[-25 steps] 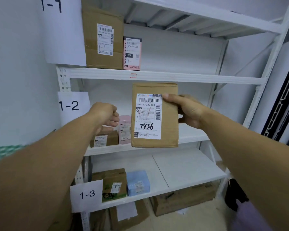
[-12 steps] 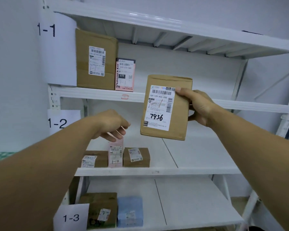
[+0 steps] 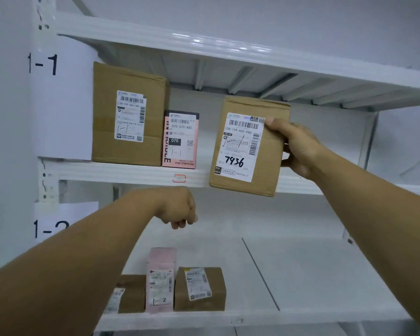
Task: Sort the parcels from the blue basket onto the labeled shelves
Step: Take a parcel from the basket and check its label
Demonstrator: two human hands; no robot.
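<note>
**Desk:** What is the head camera showing?

**Photographer:** A person at a white rack. The right hand (image 3: 298, 149) grips a flat brown parcel (image 3: 269, 168) by its right edge, thumb on the label, which is handwritten "7936". The parcel is upright and slightly tilted. It is raised in front of the top shelf (image 3: 121, 172) beside the "1-1" sign (image 3: 58, 98), with its lower edge overlapping the shelf's front rim. I cannot tell whether it touches the rim.

**Desk:** And the left hand?

**Photographer:** The left hand (image 3: 180, 207) hangs lower down, fingers loosely curled, holding nothing.

**Desk:** Which step is this?

**Photographer:** By my reading, placing. The parcel is in hand but not yet set down. The next move would call for lifting its lower edge over the rim and standing it in the bare stretch to the right of the pink-and-black box (image 3: 181, 140). I cannot read a shelf code on its label, so the choice of shelf is a guess.

**Desk:** Counts?

**Photographer:** One parcel in hand. There are two on the top shelf: a large brown box (image 3: 129, 115) and the pink-and-black box beside it. There are three on the lower shelf (image 3: 313, 275), by the "1-2" sign (image 3: 58, 221): a low brown box (image 3: 131, 294) partly hidden by the left arm, a pink parcel (image 3: 160, 280) and a second brown box (image 3: 200, 289). That makes six parcels and two signs. The blue basket is out of frame.
</note>
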